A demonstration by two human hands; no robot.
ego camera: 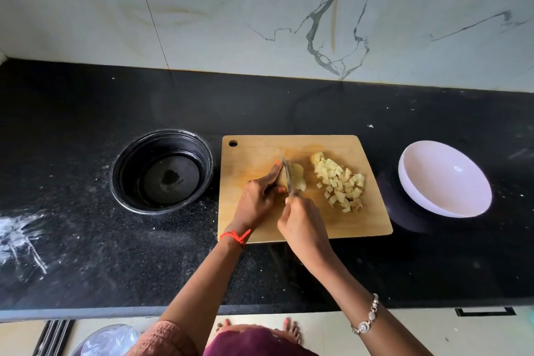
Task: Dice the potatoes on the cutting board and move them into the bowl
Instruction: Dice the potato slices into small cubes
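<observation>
A wooden cutting board (pixel 303 211) is set mid-table on the black table (pixel 86 254), w/ a black bowl (pixel 162 171) just beside its left edge and a white bowl (pixel 445 179), tilted, nr its right edge. A potato piece (pixel 297 179) is pinned to the board's centre by the left hand (pixel 260 196), fingers curled over it. A knife (pixel 286 175) is gripped by the right hand (pixel 303 228), clenched on the handle, blade set down into the potato right beside the left fingertips. Diced potato cubes (pixel 339 182) are heaped on the board's right half; none is seen in the white bowl.
</observation>
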